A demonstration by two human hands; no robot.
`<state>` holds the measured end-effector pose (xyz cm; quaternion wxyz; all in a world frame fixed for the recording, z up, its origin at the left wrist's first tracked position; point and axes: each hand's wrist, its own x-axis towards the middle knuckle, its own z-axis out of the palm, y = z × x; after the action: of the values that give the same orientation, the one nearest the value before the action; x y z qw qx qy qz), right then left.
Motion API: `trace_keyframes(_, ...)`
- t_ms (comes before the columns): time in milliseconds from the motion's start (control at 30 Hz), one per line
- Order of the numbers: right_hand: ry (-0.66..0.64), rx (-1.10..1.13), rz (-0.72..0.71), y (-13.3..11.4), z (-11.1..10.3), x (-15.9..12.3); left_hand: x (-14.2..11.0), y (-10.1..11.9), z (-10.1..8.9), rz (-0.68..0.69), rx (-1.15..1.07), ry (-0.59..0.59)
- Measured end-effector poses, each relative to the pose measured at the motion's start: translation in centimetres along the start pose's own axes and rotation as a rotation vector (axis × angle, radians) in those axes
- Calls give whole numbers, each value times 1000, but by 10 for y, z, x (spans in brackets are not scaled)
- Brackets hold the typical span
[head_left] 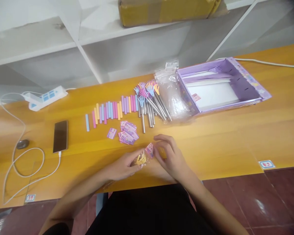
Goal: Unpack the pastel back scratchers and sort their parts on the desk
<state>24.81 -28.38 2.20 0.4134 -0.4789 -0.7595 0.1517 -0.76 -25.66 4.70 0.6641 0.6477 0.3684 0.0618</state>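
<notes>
Near the table's front edge, my left hand [123, 166] is closed around a yellow back scratcher [141, 159], its hand-shaped head showing inside a clear plastic bag. My right hand [171, 156] pinches a small pink and purple printed card [149, 149] beside that bag; whether the card is partly inside I cannot tell. Beyond my hands lies a loose pile of similar cards [127, 133], with a single card [111, 133] to its left. Farther back are several metal back scratchers [149, 104] with coloured hand-shaped heads, and a row of coloured tubes [112, 110].
Clear plastic bags [171, 94] lie against a purple display box [217, 106] holding a purple back scratcher [214, 69] and a card. On the left are a phone [60, 136] on a white cable, a black mouse [23, 144] and a power strip [48, 98]. Shelving stands behind.
</notes>
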Motion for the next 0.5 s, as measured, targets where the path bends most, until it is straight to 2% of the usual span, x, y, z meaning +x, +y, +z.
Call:
trace_keyframes(67,-10,-19,-5,0,-4,1,0,-1,-1,14,22,2)
trace_keyframes(167,-29,55,91,-5,-11,4,0,3,-2,18,40,-27)
trace_keyframes(267,-180,236,192,-8,-21,12,-5,13,-6,12,85,-27)
trace_keyframes(333,-266,324,203,-6,-31,21,-17,17,-10,3,125,1)
trace_keyframes(367,-258,343,205,-4,-37,27,-26,17,-12,-11,139,20)
trace_keyframes(500,-64,377,234,2,-56,57,-64,-1,-18,-100,117,132)
